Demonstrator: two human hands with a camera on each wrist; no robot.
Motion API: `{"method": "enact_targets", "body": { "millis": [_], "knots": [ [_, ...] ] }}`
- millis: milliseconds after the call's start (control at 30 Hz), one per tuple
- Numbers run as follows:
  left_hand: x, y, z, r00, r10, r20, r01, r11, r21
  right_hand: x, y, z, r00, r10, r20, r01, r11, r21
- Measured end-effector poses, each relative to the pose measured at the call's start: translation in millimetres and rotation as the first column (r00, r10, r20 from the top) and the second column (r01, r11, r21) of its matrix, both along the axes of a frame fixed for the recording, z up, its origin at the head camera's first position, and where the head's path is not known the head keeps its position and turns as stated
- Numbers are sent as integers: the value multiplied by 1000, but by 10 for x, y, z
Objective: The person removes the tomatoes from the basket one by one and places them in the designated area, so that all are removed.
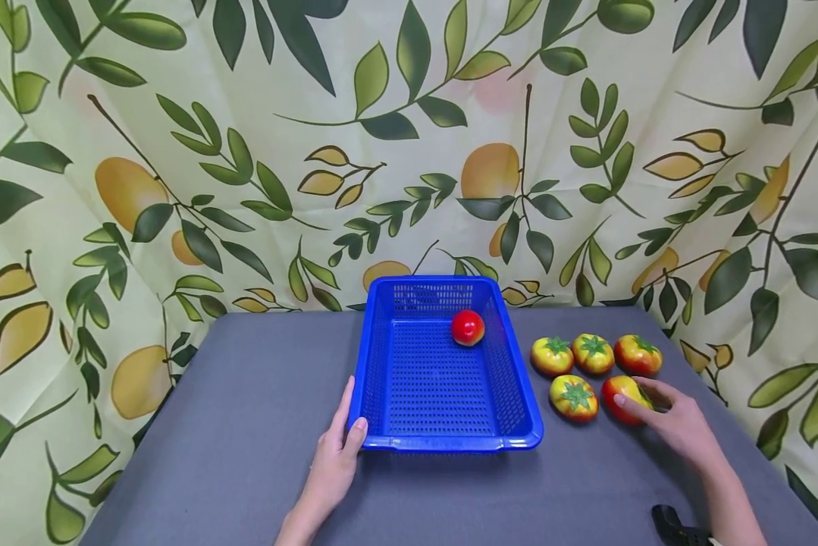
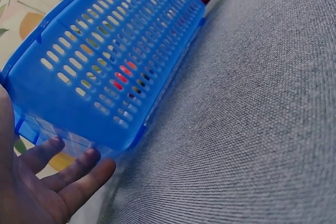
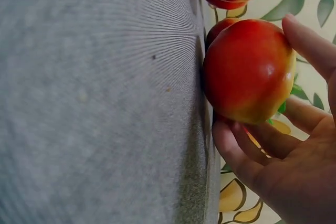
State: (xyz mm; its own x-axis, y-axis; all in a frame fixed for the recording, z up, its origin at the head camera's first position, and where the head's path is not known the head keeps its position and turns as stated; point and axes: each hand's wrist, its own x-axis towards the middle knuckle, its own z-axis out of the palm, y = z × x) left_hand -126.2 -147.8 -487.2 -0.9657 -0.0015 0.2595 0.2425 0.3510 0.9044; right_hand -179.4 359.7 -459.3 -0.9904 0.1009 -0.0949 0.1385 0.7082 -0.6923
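Observation:
A blue plastic basket (image 1: 443, 442) with slotted walls stands on the grey table. At its front left corner my left hand (image 1: 336, 459) grips the rim, thumb over the top; the left wrist view shows fingers under the corner of the basket (image 2: 100, 72). One red tomato (image 1: 468, 327) lies inside, near the back right. To the right of the basket, my right hand (image 1: 675, 421) holds a red and yellow tomato (image 1: 620, 394), thumb on one side and fingers curled round the other. In the right wrist view this tomato (image 3: 249, 72) appears at the table surface.
Several more red and yellow tomatoes with green leafy tops, one of them a tomato (image 1: 574, 398) beside the held one, sit between the basket and the table's right edge. A black object (image 1: 675, 527) lies near my right forearm. A leaf-patterned curtain (image 1: 409, 189) hangs behind the table (image 1: 258, 394).

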Motion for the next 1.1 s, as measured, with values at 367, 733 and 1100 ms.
{"method": "enact_targets", "body": {
  "millis": [367, 733, 1100],
  "knots": [
    [-6, -9, -15, 1000, -13, 1, 13, 1000, 8, -1, -3, -59, 1000, -3, 5, 3, 999, -36],
    [-1, -7, 3, 999, -35, 2, 35, 999, 33, 6, -16, -68, 1000, -1, -8, 1, 999, -54],
    [-6, -13, -8, 1000, -29, -5, 29, 999, 19, 8, -33, -55, 1000, -10, 7, 10, 998, -69]
  ]
}}
